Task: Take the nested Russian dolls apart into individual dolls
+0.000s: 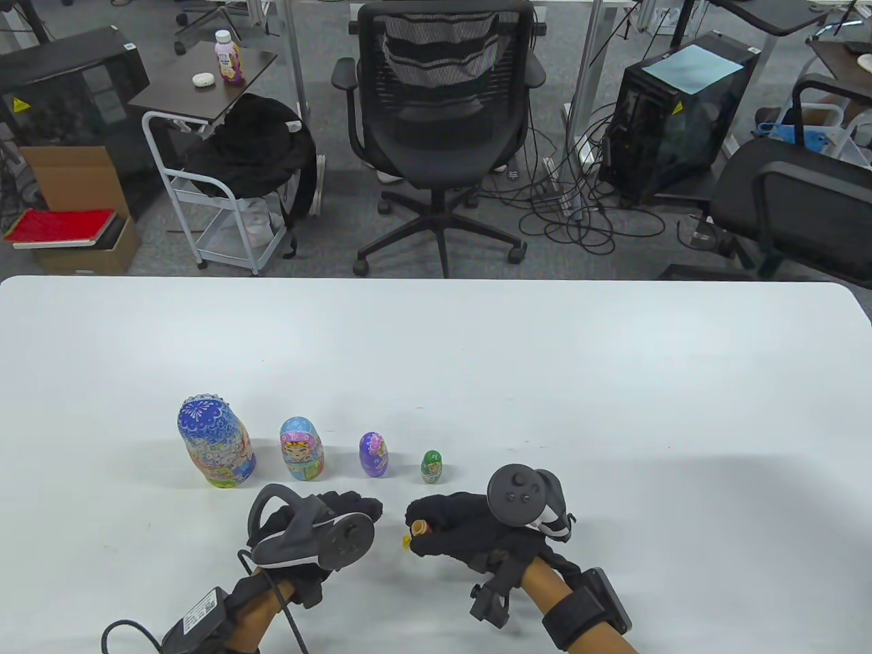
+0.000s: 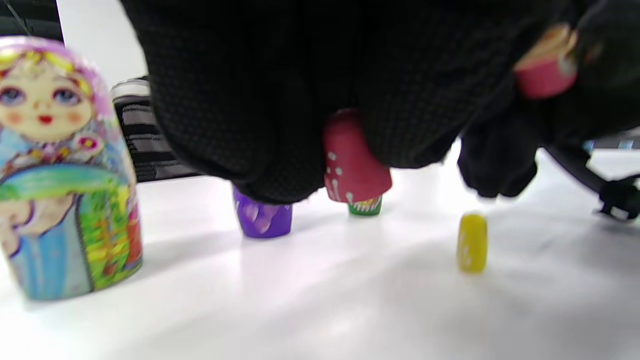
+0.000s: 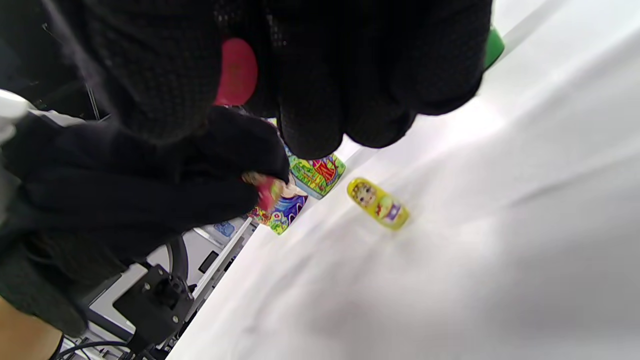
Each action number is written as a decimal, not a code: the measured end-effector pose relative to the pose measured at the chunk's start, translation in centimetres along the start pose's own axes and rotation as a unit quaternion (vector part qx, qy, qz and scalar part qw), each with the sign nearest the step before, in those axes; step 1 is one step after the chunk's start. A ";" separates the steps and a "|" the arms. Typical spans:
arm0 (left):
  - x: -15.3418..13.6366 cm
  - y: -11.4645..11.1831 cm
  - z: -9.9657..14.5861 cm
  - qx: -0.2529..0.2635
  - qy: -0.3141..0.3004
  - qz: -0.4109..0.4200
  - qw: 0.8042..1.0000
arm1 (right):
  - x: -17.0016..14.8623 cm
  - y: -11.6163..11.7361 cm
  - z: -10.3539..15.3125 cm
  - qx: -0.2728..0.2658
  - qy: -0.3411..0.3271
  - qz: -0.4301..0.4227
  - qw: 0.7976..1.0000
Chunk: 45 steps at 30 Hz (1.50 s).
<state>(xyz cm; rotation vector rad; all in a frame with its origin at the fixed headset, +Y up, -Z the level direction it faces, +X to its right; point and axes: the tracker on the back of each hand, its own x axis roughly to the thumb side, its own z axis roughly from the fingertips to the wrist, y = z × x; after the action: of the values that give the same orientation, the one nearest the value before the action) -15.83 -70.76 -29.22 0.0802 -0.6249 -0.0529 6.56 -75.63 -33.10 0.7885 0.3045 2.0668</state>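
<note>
Splitting: red doll is apart — smallest yellow doll (image 2: 472,243) lies free on the table (image 1: 477,354), between the hands.
Left hand (image 1: 320,531): fingers closed on one red half (image 2: 355,165).
Right hand (image 1: 470,528): fingers pinch the other red half (image 1: 420,527).
Row: blue doll (image 1: 216,441), light-blue doll (image 1: 301,448), purple doll (image 1: 374,455), green doll (image 1: 432,466) stand upright, apart.
Next, judged: rejoin the red halves, stand red beside green — then stand yellow upright.

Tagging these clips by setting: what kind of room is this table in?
Most likely an office or lab: a mesh office chair, a desktop computer tower with tangled floor cables, and other desks stand behind the white table.
</note>
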 end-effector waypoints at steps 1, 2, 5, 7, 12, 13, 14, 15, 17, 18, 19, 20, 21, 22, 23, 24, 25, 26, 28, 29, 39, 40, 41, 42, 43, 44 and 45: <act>0.1 0.4 0.2 0.013 -0.005 0.003 1.000 | 0.0 0.0 0.0 0.000 0.000 0.002 1.000; 0.2 0.7 0.3 0.026 -0.009 0.009 1.000 | 0.1 0.0 0.1 -0.001 -0.002 0.009 1.000; 0.6 1.4 0.5 0.059 -0.017 0.037 0.997 | 0.3 -0.3 0.2 -0.008 -0.005 0.015 1.000; 0.7 1.7 0.6 0.069 -0.022 0.055 0.996 | 0.3 -0.3 0.3 -0.010 -0.006 0.016 1.000; 1.0 2.0 0.7 0.090 -0.035 0.090 0.991 | 0.7 -0.1 0.3 -0.011 -0.011 0.032 0.999; 1.0 2.1 0.7 0.097 -0.040 0.101 0.989 | 0.8 0.0 0.3 -0.010 -0.012 0.033 0.999; 1.1 2.1 0.7 0.100 -0.042 0.108 0.988 | 0.9 0.0 0.3 -0.010 -0.013 0.033 0.999; 1.1 2.2 0.7 0.103 -0.045 0.119 0.987 | 0.9 0.1 0.3 -0.010 -0.013 0.034 0.999; 1.3 2.3 0.8 0.111 -0.052 0.130 0.984 | 1.0 0.3 0.2 -0.008 -0.013 0.040 0.999; 1.5 2.3 0.8 0.115 -0.057 0.132 0.983 | 1.2 0.4 0.2 -0.008 -0.015 0.045 0.999; 1.6 2.4 0.8 0.116 -0.058 0.134 0.982 | 1.2 0.4 0.2 -0.010 -0.015 0.047 0.999; 1.7 2.4 0.8 0.118 -0.060 0.135 0.982 | 1.3 0.4 0.3 -0.012 -0.015 0.051 0.998; 1.7 2.4 0.8 0.119 -0.062 0.137 0.981 | 1.4 0.4 0.3 -0.013 -0.015 0.054 0.998; 1.8 2.4 0.7 0.120 -0.065 0.143 0.980 | 1.4 0.5 0.2 -0.013 -0.016 0.054 0.998; 1.8 2.4 0.7 0.123 -0.066 0.149 0.979 | 1.4 0.5 0.2 -0.013 -0.016 0.054 0.998; 1.9 2.3 0.7 0.123 -0.068 0.155 0.978 | 1.4 0.5 0.2 -0.014 -0.016 0.053 0.998; 2.0 2.2 0.7 0.120 -0.071 0.161 0.977 | 1.4 0.5 0.2 -0.014 -0.017 0.053 0.998; 2.1 2.1 0.7 0.120 -0.072 0.165 0.976 | 1.5 0.5 0.3 -0.014 -0.018 0.052 0.998; 2.3 2.1 0.7 0.125 -0.076 0.165 0.975 | 1.6 0.4 0.3 -0.014 -0.020 0.056 0.998; 2.4 2.1 0.7 0.127 -0.075 0.162 0.976 | 1.6 0.4 0.3 -0.014 -0.020 0.059 0.998; 2.9 1.9 0.8 0.146 -0.070 0.138 0.977 | 1.7 0.7 0.3 -0.023 -0.017 0.060 0.998; 2.9 1.9 0.8 0.147 -0.071 0.139 0.977 | 1.7 0.6 0.3 -0.025 -0.017 0.061 0.998; 3.0 1.9 0.8 0.146 -0.073 0.143 0.976 | 1.7 0.6 0.3 -0.028 -0.015 0.058 0.998; 3.1 1.9 0.8 0.148 -0.074 0.151 0.975 | 1.6 0.5 0.3 -0.030 -0.013 0.051 0.998; 3.1 1.9 0.8 0.149 -0.073 0.150 0.975 | 1.6 0.5 0.3 -0.030 -0.011 0.047 0.998; 3.1 1.9 0.8 0.152 -0.074 0.143 0.975 | 1.6 0.5 0.3 -0.033 -0.009 0.040 0.999; 3.1 1.9 0.8 0.154 -0.073 0.141 0.975 | 1.5 0.5 0.3 -0.037 -0.005 0.032 0.999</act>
<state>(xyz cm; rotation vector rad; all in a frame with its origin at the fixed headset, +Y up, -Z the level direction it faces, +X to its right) -13.75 -69.13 -26.65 0.2876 -0.7832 0.3170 5.75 -74.72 -32.00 0.7719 0.1985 2.1202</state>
